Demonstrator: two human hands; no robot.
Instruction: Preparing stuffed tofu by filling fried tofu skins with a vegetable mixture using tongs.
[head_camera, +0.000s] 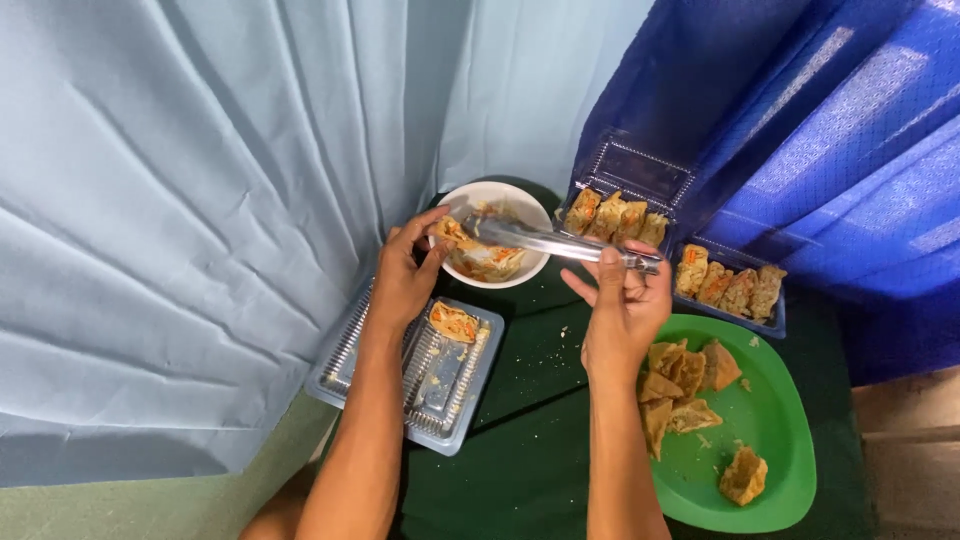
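My right hand (625, 300) grips metal tongs (560, 243) whose tips reach into a white bowl (515, 195) of cut, filled fried pieces. My left hand (408, 270) is at the bowl's left rim, fingers pinching a filled piece (450, 232) by the tong tips. Below the left hand lies an open clear plastic clamshell tray (440, 400) with one filled piece (453, 321) in it.
A green plate (775, 440) with several fried pieces sits at the right. Behind it a clear box (640, 170) and a second tray (775, 322) hold rows of cut pieces. Dark green cloth covers the table; a light blue curtain hangs left, blue fabric right.
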